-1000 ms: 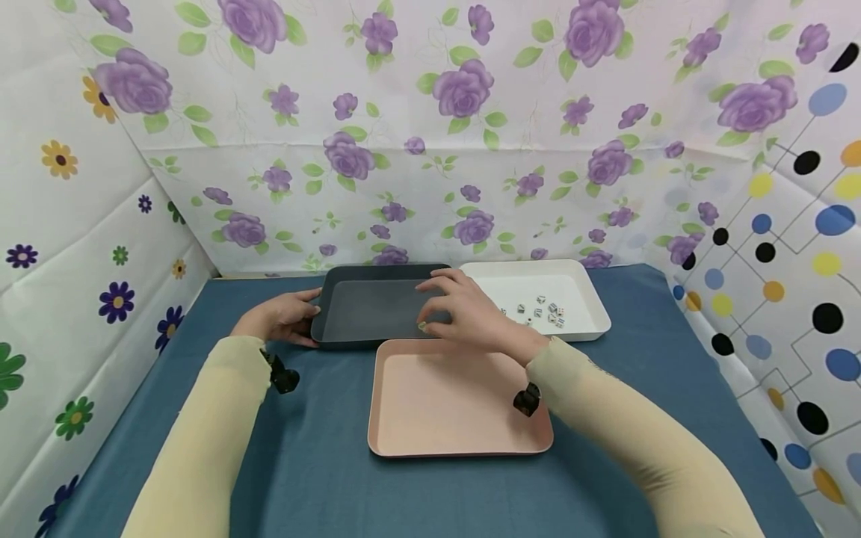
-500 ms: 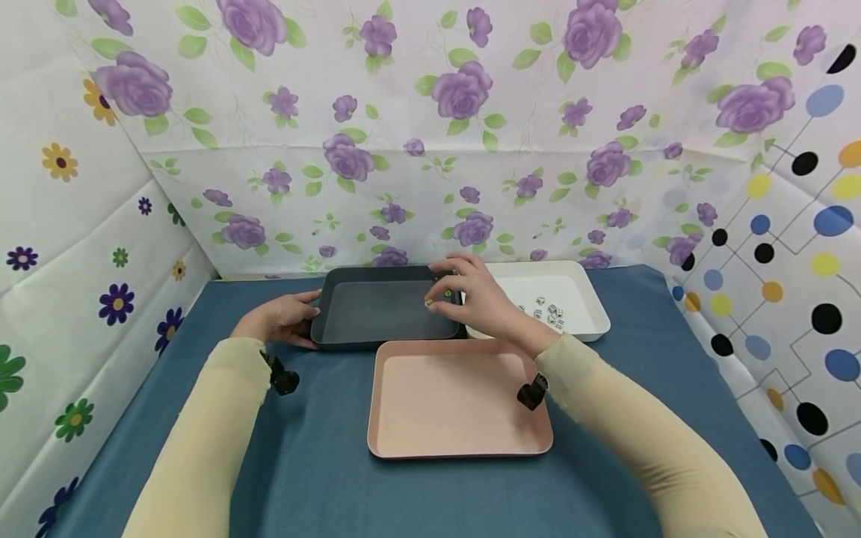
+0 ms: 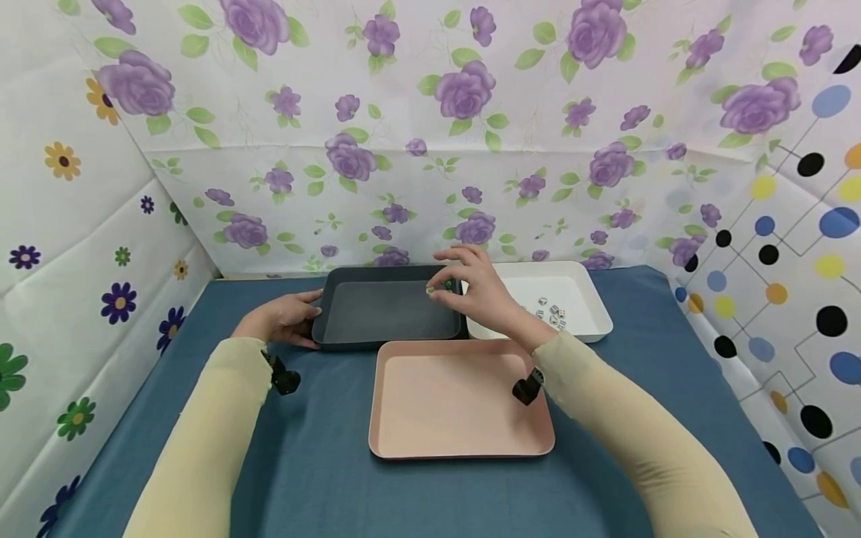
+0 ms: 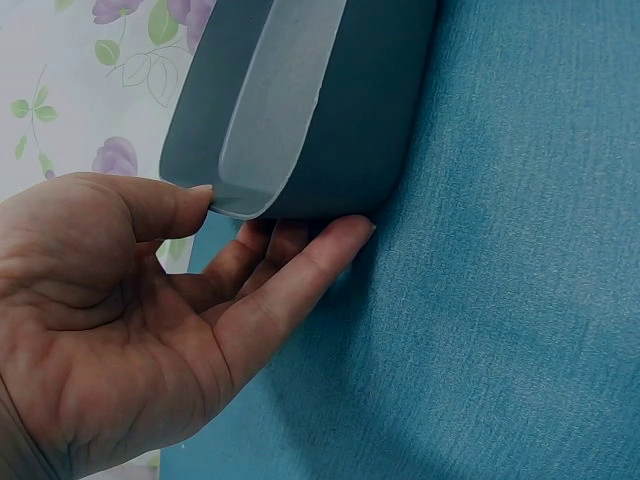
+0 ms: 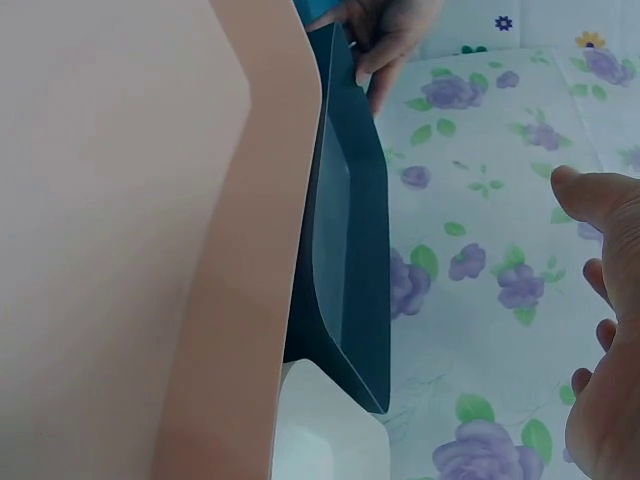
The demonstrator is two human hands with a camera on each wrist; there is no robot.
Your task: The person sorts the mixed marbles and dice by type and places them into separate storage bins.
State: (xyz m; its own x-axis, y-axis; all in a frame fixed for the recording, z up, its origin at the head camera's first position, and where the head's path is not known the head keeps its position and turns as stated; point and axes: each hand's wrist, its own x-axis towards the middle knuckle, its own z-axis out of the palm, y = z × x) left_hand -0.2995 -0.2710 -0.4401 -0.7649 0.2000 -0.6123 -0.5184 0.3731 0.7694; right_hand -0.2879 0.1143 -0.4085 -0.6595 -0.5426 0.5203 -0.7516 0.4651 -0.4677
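Note:
My left hand (image 4: 130, 310) holds the left end of the dark grey tray (image 3: 377, 314), thumb at the rim and fingers against the outer wall. Over the tray's right end, my right hand (image 3: 474, 291) is raised, its thumb and index fingertips brought together. A small yellowish-green thing (image 3: 430, 290) shows at those fingertips, too small to name. Another greenish speck (image 3: 448, 285) appears between the fingers, partly hidden. In the right wrist view, the thumb (image 5: 590, 195) hides whatever is pinched. Several small white dice (image 3: 555, 314) lie in the white tray (image 3: 595, 299) behind the right wrist.
A pink tray (image 3: 457, 400) lies in front, below the right forearm. All three trays sit close together on a blue cloth (image 3: 316, 463). Floral fabric (image 3: 417, 187) hangs directly behind them, with patterned sheets at both sides.
My right hand has risen and shifted slightly right, the small thing moving with its fingertips, and more of the dark tray's right end shows. My left hand has kept its place.

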